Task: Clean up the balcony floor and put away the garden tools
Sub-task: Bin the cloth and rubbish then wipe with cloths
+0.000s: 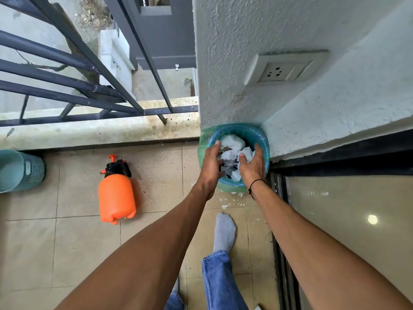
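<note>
I see both hands over the blue bin (263, 139) in the wall corner: left hand (212, 163) and right hand (252, 164), fingers loosely spread, pressing white crumpled paper (232, 142). The orange sprayer (116, 195) lies on the tiles, nozzle toward the railing.

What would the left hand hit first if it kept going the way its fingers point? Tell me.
Most likely the crumpled white paper heaped in the blue bin. The left hand already hangs over the bin's mouth, fingers aimed at the heap; depth is hard to judge from above.
</note>
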